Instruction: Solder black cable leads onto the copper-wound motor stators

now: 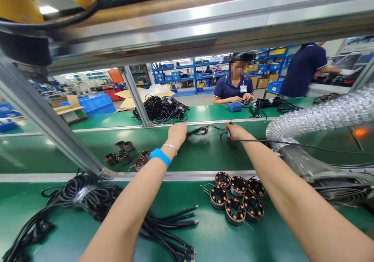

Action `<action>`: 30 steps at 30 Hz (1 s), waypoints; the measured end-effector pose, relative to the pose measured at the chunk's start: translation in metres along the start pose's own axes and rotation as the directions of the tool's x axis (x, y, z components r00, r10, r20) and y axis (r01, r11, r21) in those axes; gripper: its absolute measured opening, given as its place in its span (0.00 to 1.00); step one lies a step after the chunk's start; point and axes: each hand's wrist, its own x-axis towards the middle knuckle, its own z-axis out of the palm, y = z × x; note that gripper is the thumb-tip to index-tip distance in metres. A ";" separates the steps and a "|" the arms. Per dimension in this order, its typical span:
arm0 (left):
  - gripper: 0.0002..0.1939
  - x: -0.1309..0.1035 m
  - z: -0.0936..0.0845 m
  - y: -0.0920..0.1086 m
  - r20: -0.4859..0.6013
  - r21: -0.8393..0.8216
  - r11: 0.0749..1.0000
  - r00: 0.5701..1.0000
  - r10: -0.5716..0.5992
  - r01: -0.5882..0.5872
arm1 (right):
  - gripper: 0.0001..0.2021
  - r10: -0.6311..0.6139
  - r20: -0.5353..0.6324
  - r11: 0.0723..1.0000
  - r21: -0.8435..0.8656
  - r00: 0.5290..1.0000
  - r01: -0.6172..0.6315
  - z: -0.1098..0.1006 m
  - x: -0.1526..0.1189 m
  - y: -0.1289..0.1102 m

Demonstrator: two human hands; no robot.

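Observation:
Both my arms reach over the green conveyor (163, 136). My left hand (177, 134), above a blue wristband (160, 157), is closed around the end of a dark cable bundle (200, 131) that stretches toward the right. My right hand (234, 131) is closed on a dark part, mostly hidden by the fingers, with a black cable (292, 143) running off to the right. Thin black wires span the gap between the hands. Several copper-wound stator rings (235, 211) stand on the near bench below my right hand. More rings (123, 158) sit on the conveyor left of my left hand.
Coiled black cables (87, 193) lie at the near left. A metal post (67, 137) and an overhead beam (187, 24) frame the view. A silver duct (321, 114) is at right. A person (233, 84) works opposite beside a blue bin (235, 106); another stands at right.

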 end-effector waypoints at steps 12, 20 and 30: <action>0.16 -0.083 0.026 -0.068 0.173 -0.065 0.992 0.980 -0.096 0.109 | 0.14 -0.039 0.025 0.994 -0.102 0.999 0.041 -0.061 -0.022 0.002; 0.25 -0.171 0.014 -0.003 0.215 -0.367 0.921 0.952 0.217 -0.127 | 0.15 -0.306 -0.148 0.950 -0.111 0.940 0.291 -0.092 -0.218 0.028; 0.19 -0.273 0.033 0.073 -0.004 -0.584 0.712 0.879 0.477 -0.389 | 0.13 -0.083 -0.811 0.991 -0.007 0.579 0.133 0.018 -0.417 0.134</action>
